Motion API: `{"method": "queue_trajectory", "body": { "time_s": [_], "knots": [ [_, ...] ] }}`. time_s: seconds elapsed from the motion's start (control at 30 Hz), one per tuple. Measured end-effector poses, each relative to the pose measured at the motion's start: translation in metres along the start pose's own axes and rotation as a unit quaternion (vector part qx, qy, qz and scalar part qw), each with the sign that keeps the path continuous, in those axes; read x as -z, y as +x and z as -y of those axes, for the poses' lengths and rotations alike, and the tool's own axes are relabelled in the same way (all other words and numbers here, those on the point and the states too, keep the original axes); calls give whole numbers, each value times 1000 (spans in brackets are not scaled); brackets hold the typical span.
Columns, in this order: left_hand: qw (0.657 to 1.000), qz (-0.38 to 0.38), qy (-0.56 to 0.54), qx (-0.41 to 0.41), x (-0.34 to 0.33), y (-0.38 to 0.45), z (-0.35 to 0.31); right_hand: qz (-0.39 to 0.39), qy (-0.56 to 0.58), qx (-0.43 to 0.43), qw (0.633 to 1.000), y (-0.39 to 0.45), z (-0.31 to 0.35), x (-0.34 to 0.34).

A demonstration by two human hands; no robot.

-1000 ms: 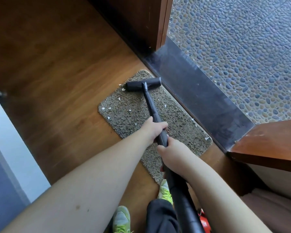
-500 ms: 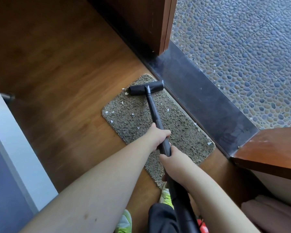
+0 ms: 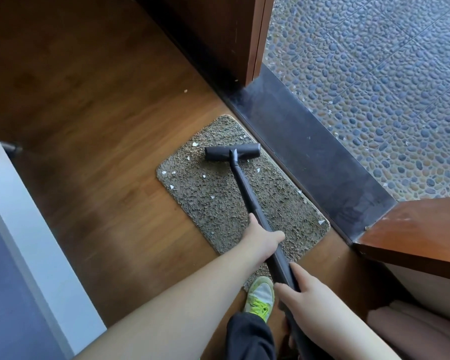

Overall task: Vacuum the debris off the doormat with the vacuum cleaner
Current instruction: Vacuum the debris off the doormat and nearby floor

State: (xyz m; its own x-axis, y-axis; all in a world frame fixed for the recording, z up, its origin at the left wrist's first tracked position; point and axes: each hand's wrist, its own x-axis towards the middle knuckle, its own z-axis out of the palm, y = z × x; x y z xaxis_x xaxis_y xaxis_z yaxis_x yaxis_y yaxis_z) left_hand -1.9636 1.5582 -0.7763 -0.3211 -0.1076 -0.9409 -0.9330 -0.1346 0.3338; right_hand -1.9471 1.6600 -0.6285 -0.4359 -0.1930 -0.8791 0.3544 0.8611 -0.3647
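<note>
so the left hand [image 3: 260,239] grips the black vacuum wand [image 3: 247,189] partway down its length, thumb on the near side and fingers curled round the far side, out of sight behind the tube. the right hand [image 3: 300,291] holds the same wand further back, closer to the body, its fingers wrapped over the top of the tube. neither hand has any slack; both are fully closed around it.

ahead of the left hand's fingers the wand runs out to the vacuum head [image 3: 232,152], a flat black bar sitting flat on the doormat [image 3: 216,209] near its far end, just beside the dark threshold [image 3: 307,162].

the job looks well short of finished. white scraps of debris [image 3: 171,187] lie scattered to the left of the head and the wand, along the mat's left edge; a few more sit just beyond the head near the far corner, one lies to the right of the wand, and one larger flake rests at the mat's right corner, off to the right of the left hand's fingers. the strip of mat nearest the left hand seems mostly free of flakes, though the pile is coarse and small bits could hide in it. a lone speck on the wooden floor [image 3: 94,131] lies well beyond the mat. a green shoe [image 3: 260,297] stands on the mat's near corner, just under the right hand's fingers.
</note>
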Motion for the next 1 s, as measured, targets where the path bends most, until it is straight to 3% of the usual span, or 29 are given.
{"method": "queue_trajectory", "body": {
  "time_s": [0.13, 0.4, 0.8, 1.0],
  "knots": [
    [1000, 5, -22, -4, -3, 2, 12, -2, -17, 9, 1000, -3, -3, -6],
    [996, -41, -63, -51, 43, 4, -24, -1, 60, 29, 998, 26, 32, -17],
    [998, -33, 16, -42, 44, 22, -62, 13, 179, -15, 984, 56, 46, -2],
    [998, -5, -29, -53, 43, 23, -54, -9, 110, -2, 994, 49, 45, -5]
  ]
}}
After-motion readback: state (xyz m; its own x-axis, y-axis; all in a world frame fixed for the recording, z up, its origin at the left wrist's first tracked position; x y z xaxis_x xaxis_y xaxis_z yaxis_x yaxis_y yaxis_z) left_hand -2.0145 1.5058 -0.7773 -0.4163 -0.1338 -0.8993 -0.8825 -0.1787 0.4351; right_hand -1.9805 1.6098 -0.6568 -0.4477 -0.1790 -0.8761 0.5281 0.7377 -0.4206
